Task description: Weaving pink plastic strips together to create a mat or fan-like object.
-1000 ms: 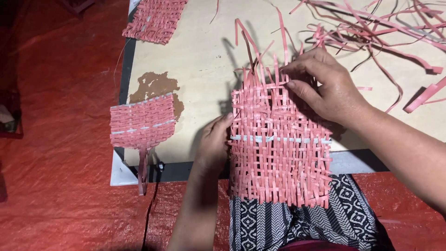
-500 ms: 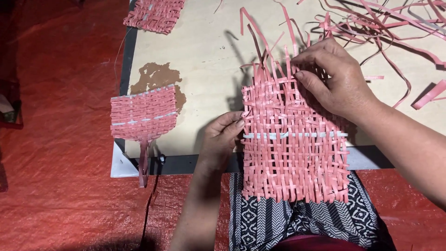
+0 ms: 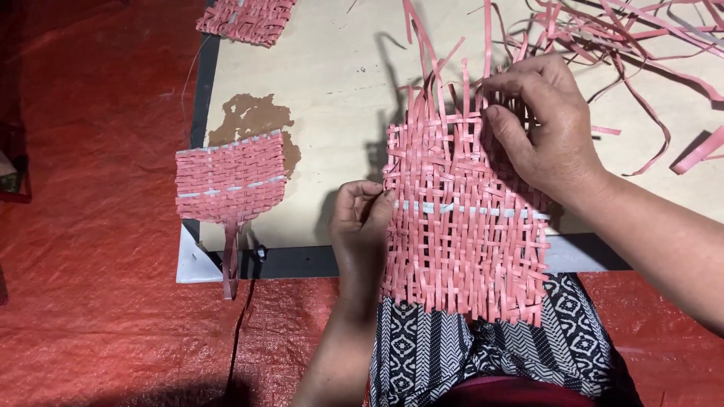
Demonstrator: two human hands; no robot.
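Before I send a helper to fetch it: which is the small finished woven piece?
Start at the pale board on the red sheet. At its left edge lies the small pink woven panel, with tails hanging over the board's edge. Unlike the big mat in both hands, nobody touches it.

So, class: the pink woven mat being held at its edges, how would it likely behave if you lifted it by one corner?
The mat would probably flop and bend, since it is thin strips with open gaps. It looks light, as the left hand steadies its edge with fingertips alone. Its loose strip ends under the right hand might slip out if tugged.
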